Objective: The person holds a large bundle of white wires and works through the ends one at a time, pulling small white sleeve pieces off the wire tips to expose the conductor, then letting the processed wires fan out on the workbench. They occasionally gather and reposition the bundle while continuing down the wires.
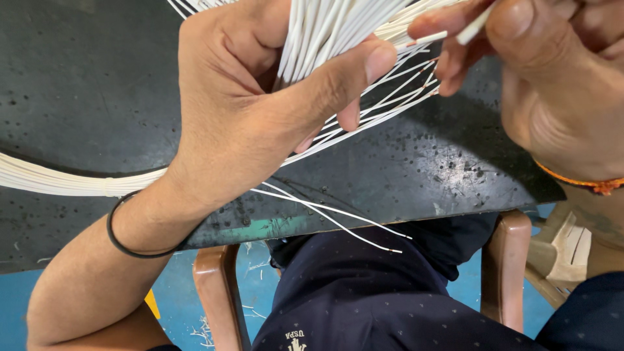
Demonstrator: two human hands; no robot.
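Your left hand (240, 110) is closed around the bundle of white wires (325, 32) above the black table (84, 84). Your right hand (546, 71) pinches one white wire (473, 27) between thumb and forefinger.

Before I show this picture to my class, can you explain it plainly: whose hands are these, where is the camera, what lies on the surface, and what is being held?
There is one picture, taken by a camera worn on a person's head, looking down at their own two bare hands. No machine is involved. The left hand, with a black band on its wrist, grips a fanned bundle of thin white wires. The right hand, with an orange thread on its wrist, pinches single wires near their ends between fingertips. Some tips show bare copper. More white wires curve across the dark, speckled table, and two loose wires hang over its edge. Below are the person's dark trousers, brown chair arms, and a blue floor.
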